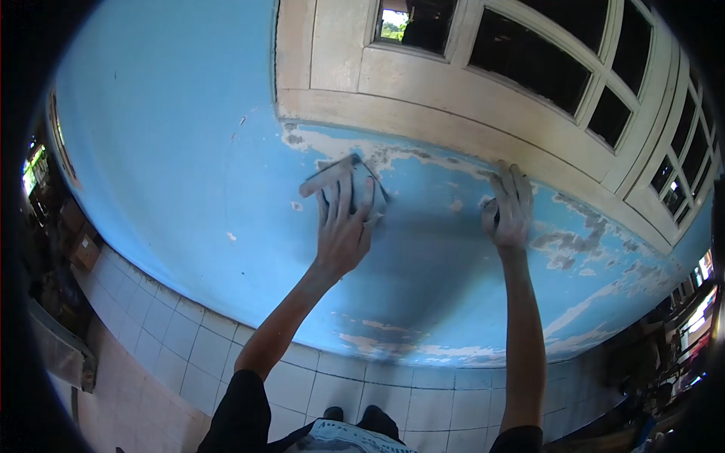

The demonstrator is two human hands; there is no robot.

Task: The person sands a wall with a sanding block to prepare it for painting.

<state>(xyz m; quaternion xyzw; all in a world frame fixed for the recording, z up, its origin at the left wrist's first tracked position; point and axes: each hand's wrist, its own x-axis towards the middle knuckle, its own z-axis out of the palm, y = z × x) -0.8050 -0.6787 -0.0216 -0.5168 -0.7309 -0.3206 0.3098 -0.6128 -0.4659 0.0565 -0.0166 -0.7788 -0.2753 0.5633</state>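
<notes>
My left hand (346, 230), coated in grey dust, is closed on a flat grey plate (323, 180) with a pale strip along one edge and a dark corner. The plate is held close to the blue wall (189, 166), just below the patchy band under the window frame. To the right, my right hand (512, 211) is raised against the wall, with its fingertips at the lower edge of the cream window frame (445, 124). Its fingers are curled around something small and dark, mostly hidden. Pale and grey bare patches (578, 234) spread across the wall beside it.
White glazed window shutters (529, 64) project above the hands. More peeled paint (408, 349) runs along the wall's base. White floor tiles (294, 389) lie below, where my feet (377, 419) stand. A cardboard box (84, 253) sits at left, and clutter fills the right edge.
</notes>
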